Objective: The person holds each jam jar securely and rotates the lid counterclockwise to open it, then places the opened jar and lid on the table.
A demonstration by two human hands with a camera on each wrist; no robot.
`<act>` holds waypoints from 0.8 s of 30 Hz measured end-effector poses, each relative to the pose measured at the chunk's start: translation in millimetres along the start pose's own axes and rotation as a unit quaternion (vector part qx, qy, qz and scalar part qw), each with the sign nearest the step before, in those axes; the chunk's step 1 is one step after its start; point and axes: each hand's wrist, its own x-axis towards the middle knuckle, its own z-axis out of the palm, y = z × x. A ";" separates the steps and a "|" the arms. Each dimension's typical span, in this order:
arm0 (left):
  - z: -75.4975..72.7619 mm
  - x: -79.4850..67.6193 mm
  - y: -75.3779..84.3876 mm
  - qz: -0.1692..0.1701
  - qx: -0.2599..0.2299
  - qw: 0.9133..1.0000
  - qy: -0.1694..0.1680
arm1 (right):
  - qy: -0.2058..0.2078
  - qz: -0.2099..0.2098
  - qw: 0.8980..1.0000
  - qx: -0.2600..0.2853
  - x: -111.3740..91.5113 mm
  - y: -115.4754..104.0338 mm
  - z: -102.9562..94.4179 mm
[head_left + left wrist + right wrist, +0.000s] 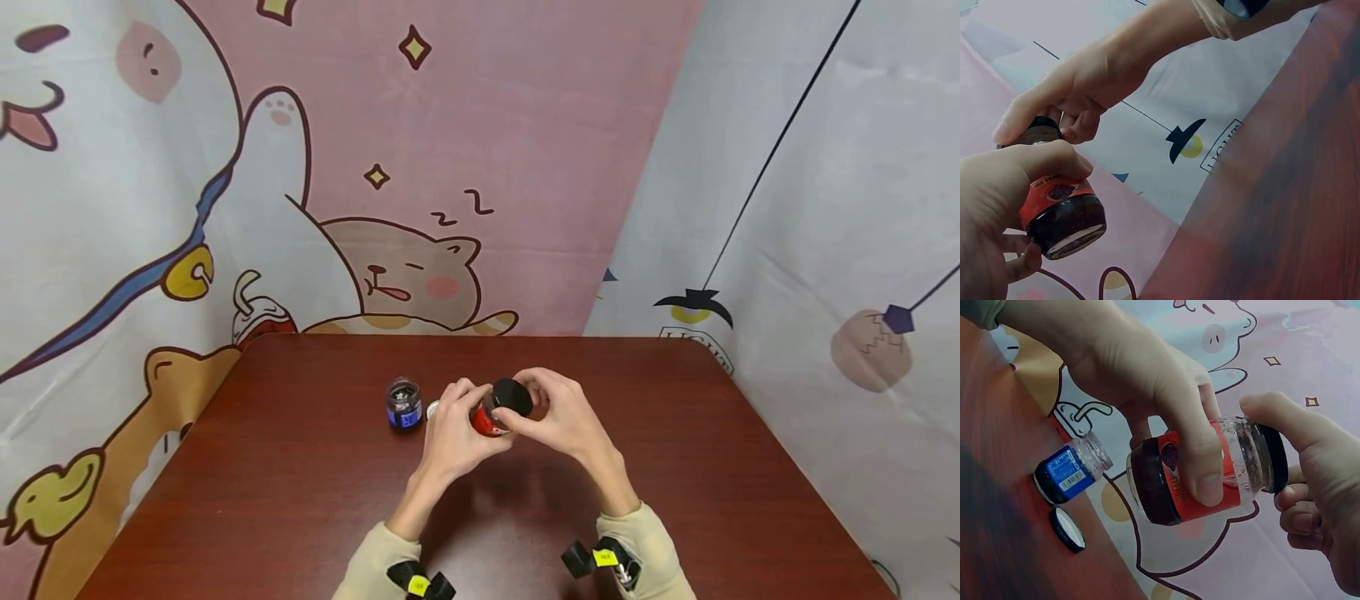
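A glass jar (1200, 472) with a red label and dark contents is held tilted above the table. My left hand (456, 429) grips it around the label, thumb on one side and fingers on the other. On its mouth sits a black lid (513, 397), which my right hand (558, 412) pinches at the rim between thumb and fingers. To the left on the table stands a second glass jar (404, 405) with a blue label, its mouth uncovered and dark stuff inside. Beside that jar, a loose lid (1067, 529) lies with its white inner face up.
The dark red-brown table (300, 500) spreads around both hands. A cloth backdrop (525, 167) with cartoon animals hangs behind the table and along its sides. A camera is strapped on each wrist over a light sleeve (652, 550).
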 end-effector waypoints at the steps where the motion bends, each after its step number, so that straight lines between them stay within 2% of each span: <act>1: -0.5 0.2 -0.7 0.000 -0.009 1.000 -0.003 | 0.004 -0.004 1.000 0.003 0.0 -0.2 0.5; 6: -2.8 1.7 -3.4 -0.011 -0.072 0.997 -0.028 | 0.017 -0.025 0.999 0.013 -0.6 0.9 3.3; 9: -4.6 2.7 -4.5 -0.019 -0.120 0.992 -0.042 | 0.023 -0.032 0.999 0.011 -1.1 0.5 4.6; 14: -10.0 4.3 -5.9 -0.031 -0.168 0.983 -0.062 | 0.030 -0.037 0.999 0.010 -1.4 -1.9 6.7; 20: -16.1 6.4 -7.8 -0.046 -0.255 0.959 -0.111 | 0.035 -0.056 0.998 0.017 -1.7 -4.1 7.3; 24: -20.3 7.4 -9.7 -0.047 -0.271 0.950 -0.150 | 0.019 -0.070 0.997 0.035 -1.2 -6.7 4.5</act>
